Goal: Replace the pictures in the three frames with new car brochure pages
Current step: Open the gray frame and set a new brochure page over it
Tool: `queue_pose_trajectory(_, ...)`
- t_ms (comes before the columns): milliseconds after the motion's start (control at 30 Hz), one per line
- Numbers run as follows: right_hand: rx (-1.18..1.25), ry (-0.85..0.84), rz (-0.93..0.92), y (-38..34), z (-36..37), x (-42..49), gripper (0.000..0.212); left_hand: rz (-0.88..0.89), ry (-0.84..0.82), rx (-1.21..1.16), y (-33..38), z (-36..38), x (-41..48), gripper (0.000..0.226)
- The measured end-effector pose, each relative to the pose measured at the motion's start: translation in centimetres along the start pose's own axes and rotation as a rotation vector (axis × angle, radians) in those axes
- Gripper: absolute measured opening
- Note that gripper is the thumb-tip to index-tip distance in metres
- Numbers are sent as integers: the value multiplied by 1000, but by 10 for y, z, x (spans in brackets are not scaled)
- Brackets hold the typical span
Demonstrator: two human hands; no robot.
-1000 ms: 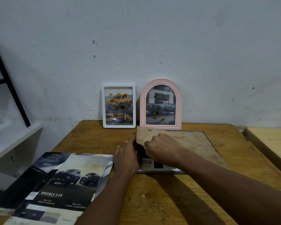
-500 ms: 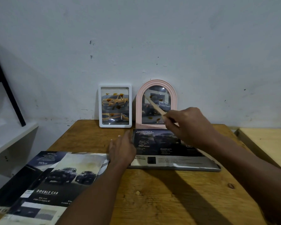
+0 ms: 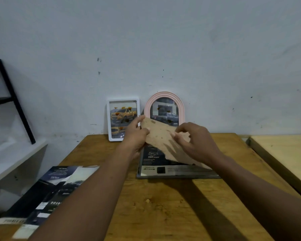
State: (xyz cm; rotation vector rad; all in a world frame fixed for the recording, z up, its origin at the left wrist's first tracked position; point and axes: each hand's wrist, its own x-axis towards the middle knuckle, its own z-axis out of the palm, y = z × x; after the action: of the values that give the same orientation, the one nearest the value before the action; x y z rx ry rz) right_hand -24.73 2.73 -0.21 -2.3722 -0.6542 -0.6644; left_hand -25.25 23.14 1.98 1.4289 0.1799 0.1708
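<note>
**Backing board lifted off the flat frame**

Head view: the backing board (image 3: pixel 161 136), which lay on the grey frame (image 3: pixel 178 176) a second ago, is now tilted above it. The left hand (image 3: pixel 135 136) has joined in and pinches the board's left edge. The right hand (image 3: pixel 197 144) curls over its right part. The frame lies flat on the table (image 3: pixel 163 209) with the dark brochure page (image 3: pixel 152 158) exposed, so the page is probably ready to swap. The white frame (image 3: pixel 122 100) and pink arched frame (image 3: pixel 164 94) stand at the wall.

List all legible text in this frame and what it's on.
"DOUB" – top brochure, rest hidden by the left forearm.
"GD" – page in the flat frame, under the backing board.
Logo on that page's bottom strip: blurred.
All other print: too small to read.
</note>
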Motion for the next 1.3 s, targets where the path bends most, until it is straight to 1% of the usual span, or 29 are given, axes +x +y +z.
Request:
queue_pose_trajectory(67,-72,12,198,28,-9,1,46,-15,-17,-38,2,-9,-5,51)
queue_pose_trajectory(133,-88,-45,403,51,-21,-3,58,-20,-27,-55,4,-18,-10,47)
queue_pose_trajectory(200,-20,-102,533,62,-31,-13,63,-25,-43,-83,5,-25,-17,46)
queue_pose_trajectory(267,87,-98,595,65,-35,-27,58,-29,-53,-48,2,-27,-28,46)
queue_pose_trajectory(333,90,-48,579,64,-35,-46,47,8,-42,113,-6,-29,-42,48)
queue_pose_trajectory(400,-7,-29,543,59,-33,-70,38,77,-31,378,-21,-36,-57,50)
queue_pose_trajectory(433,-57,-49,537,56,-32,-82,36,107,-41,518,-31,-41,-65,52)
queue_pose_trajectory(533,-128,-116,533,44,-29,-121,35,117,-77,807,-60,-55,-91,60)
queue_pose_trajectory(633,-192,-178,528,37,-23,-154,35,86,-89,1063,-90,-69,-114,60)
queue_pose_trajectory(767,-243,-256,519,29,-14,-178,37,136,-88,1272,-107,-78,-130,57)
queue_pose_trajectory(833,-342,-263,489,24,-10,-181,39,168,-82,1446,-108,-75,-133,54)
queue_pose_trajectory(900,-476,-292,470,20,-8,-179,41,159,-64,1571,-106,-71,-132,53)
queue_pose_trajectory(1000,-533,-305,465,20,-8,-170,39,186,-38,1586,-106,-69,-122,53)
queue_pose_trajectory(1100,-385,-280,511,33,-11,-147,35,206,-10,1470,-104,-66,-102,56)
queue_pose_trajectory(1200,-257,-193,546,53,-9,-114,36,227,-27,1306,-100,-55,-75,53)
queue_pose_trajectory(1300,-169,-191,628,67,-2,-89,32,193,-19,1156,-100,-42,-47,53)
